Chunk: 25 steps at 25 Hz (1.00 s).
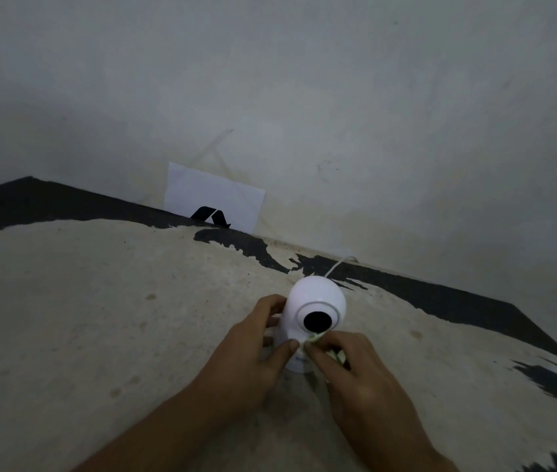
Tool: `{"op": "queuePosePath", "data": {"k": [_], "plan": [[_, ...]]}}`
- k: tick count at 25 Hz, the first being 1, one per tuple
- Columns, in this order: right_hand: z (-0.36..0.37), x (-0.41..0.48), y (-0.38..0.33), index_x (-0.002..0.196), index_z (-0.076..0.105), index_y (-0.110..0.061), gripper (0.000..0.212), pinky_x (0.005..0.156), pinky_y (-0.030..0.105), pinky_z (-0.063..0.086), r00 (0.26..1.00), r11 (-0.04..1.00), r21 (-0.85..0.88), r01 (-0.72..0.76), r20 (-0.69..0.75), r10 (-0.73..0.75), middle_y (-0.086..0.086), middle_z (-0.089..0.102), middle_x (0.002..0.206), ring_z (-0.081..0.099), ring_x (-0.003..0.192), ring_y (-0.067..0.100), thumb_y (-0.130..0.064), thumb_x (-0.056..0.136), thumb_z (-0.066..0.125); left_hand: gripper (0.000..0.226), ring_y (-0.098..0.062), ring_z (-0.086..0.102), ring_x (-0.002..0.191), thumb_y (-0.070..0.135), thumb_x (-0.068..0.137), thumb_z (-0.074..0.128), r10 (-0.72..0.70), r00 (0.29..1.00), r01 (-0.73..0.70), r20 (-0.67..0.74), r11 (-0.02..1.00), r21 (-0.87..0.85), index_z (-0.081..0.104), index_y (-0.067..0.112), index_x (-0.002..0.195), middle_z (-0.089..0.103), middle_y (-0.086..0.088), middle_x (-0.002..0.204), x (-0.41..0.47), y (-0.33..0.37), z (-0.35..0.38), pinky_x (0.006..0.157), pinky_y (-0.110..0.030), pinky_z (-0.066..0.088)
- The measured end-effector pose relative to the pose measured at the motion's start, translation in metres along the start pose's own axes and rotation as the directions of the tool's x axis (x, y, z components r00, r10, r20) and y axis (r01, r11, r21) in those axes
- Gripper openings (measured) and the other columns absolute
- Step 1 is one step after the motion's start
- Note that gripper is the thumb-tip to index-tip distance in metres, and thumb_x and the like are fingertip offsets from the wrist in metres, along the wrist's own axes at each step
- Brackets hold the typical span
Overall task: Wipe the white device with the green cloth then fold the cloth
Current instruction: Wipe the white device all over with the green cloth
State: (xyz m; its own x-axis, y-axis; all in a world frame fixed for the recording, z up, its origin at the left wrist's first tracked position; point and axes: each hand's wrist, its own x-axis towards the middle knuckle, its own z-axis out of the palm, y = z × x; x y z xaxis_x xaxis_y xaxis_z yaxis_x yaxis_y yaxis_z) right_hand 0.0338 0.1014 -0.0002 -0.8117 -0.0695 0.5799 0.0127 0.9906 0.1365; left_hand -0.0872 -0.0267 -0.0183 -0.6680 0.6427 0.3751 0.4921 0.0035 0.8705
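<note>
The white device [314,298] is a small round-headed camera with a black lens facing me, standing on the worn table [100,318]. My left hand [256,349] wraps around its left side and base, thumb across the front. My right hand [355,369] pinches the bunched green cloth [314,338] and presses it against the device's front just below the lens. Most of the cloth is hidden under my right fingers.
A thin white cable [338,265] runs from the device's back toward the wall. A white paper sheet [214,199] with a black mark leans on the wall behind the table's far edge. Black patches show where the surface has peeled.
</note>
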Motion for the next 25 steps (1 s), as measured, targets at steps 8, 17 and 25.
{"op": "queuePosePath", "data": {"k": [8, 17, 25], "plan": [[-0.002, -0.001, -0.012, 0.095, 0.074, -0.005, 0.026, 0.062, 0.029, 0.057, 1.000, 0.997, 0.081, 0.005, 0.009, -0.006, 0.013, 0.072, 0.091, 0.068, 0.077, 0.027, -0.007, 0.070, 0.080, 0.048, -0.003, 0.049, 0.118, 0.033, 0.084, 0.061, 0.008, 1.000, -0.008, 0.008, 1.000, -0.003, 0.035, 0.041, 0.124, 0.052, 0.016, 0.128, 0.000, 0.000, 0.000, 0.097, -0.021, 0.045], [-0.005, 0.005, 0.000, 0.103, 0.071, -0.005, 0.033, 0.080, 0.035, 0.057, 0.973, 0.977, -0.019, 0.210, -0.089, -0.211, 0.014, 0.073, 0.100, 0.068, 0.092, 0.026, -0.026, 0.095, 0.047, 0.069, -0.010, 0.045, 0.124, 0.036, 0.078, 0.068, -0.034, 0.998, 0.033, 0.050, 0.999, 0.018, 0.027, 0.033, 0.133, 0.045, 0.009, 0.139, 0.002, -0.002, -0.003, 0.105, -0.038, 0.041], [-0.020, 0.042, 0.022, 0.106, 0.067, -0.001, 0.029, 0.083, 0.046, 0.054, 0.966, 0.984, -0.014, 0.175, -0.188, -0.175, 0.016, 0.071, 0.105, 0.064, 0.098, 0.030, -0.018, 0.085, 0.057, 0.084, 0.003, 0.039, 0.114, 0.040, 0.076, 0.069, -0.009, 1.000, 0.008, 0.025, 0.998, 0.056, 0.014, 0.031, 0.139, 0.042, 0.011, 0.141, 0.005, -0.009, -0.001, 0.097, -0.019, 0.035]]}}
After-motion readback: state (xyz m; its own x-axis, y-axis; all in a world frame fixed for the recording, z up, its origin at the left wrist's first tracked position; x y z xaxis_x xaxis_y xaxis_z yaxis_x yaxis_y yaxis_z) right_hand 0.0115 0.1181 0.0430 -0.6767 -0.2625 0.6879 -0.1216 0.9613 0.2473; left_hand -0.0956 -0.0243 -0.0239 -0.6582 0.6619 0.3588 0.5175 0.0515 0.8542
